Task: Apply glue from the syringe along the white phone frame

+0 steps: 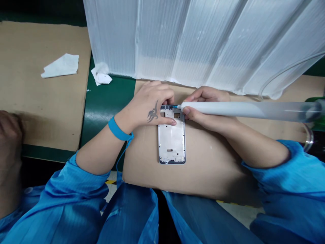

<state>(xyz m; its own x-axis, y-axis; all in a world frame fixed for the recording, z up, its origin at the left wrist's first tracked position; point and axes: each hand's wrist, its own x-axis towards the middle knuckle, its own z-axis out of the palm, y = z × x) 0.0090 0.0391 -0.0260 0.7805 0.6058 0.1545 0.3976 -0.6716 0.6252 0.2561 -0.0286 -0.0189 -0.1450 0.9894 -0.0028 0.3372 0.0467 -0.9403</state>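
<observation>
Phone frame (172, 142) lies flat on a cardboard sheet (210, 169) right in front of you, long axis pointing away from you, with its pale inner face up and a dark metal edge around it. Your left hand (144, 108) is spread over the far end of the frame, with the fingers curled around that end and one finger (170, 122) lying across the face. Your right hand (203, 110) is closed around a fat white syringe (243, 110), pinching it between thumb and fingers. The syringe lies almost level, its barrel running off to your right. Its thin blue tip (174, 106) meets the far edge of the frame, right beside your left fingers. A clear tube (286, 73) curves away in the upper right, behind the syringe; you can't quite tell where it joins.

A blue wrist strap (120, 129) circles your left wrist, its cord hanging down toward the bench, and blue smock sleeves (286, 169) cover your forearms up to near the wrists. The sheet rests on a green bench mat (106, 117), with a second cardboard sheet (43, 88) to your left holding a crumpled wipe (61, 66). Another wipe (101, 74) sits on the mat, at the foot of a ribbed plastic curtain (203, 40). Something dark and blurred (10, 145) intrudes at the far left edge, too unclear to name.
</observation>
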